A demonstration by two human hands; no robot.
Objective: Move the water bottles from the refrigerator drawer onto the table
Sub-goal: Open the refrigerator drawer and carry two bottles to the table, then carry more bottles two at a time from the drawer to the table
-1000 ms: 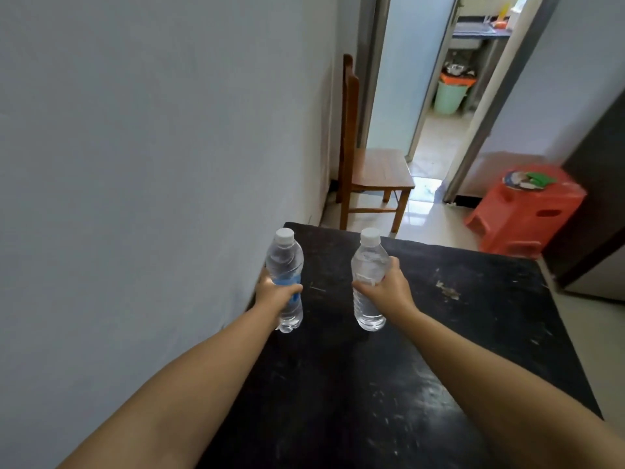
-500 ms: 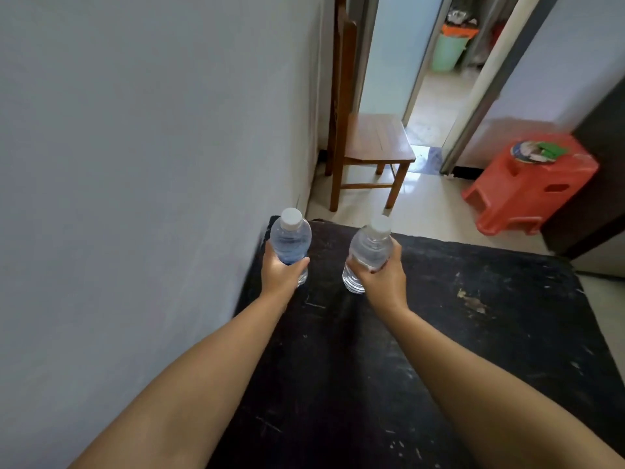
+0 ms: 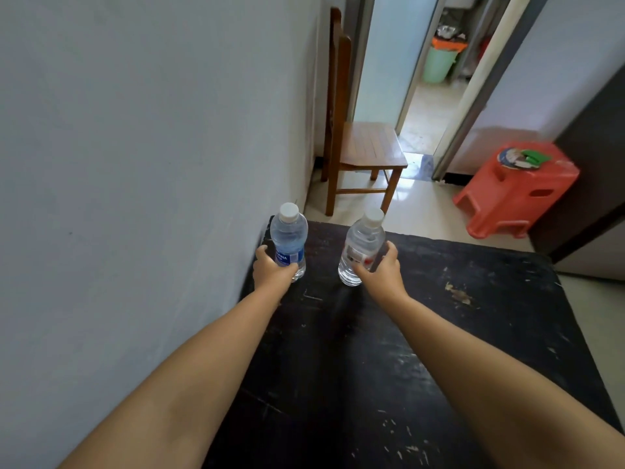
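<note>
Both hands [image 3: 274,270] hold bottles [image 3: 288,240] near the table's [image 3: 439,333] far edge.

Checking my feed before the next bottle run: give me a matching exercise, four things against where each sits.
1. blue-label bottle
2. red-label bottle
3. wooden chair
4. orange stool

a. on the floor, right of the doorway
b. in the left hand, by the wall
c. beyond the table, against the wall
d. at the right hand

Pairs: 1-b, 2-d, 3-c, 4-a
</note>
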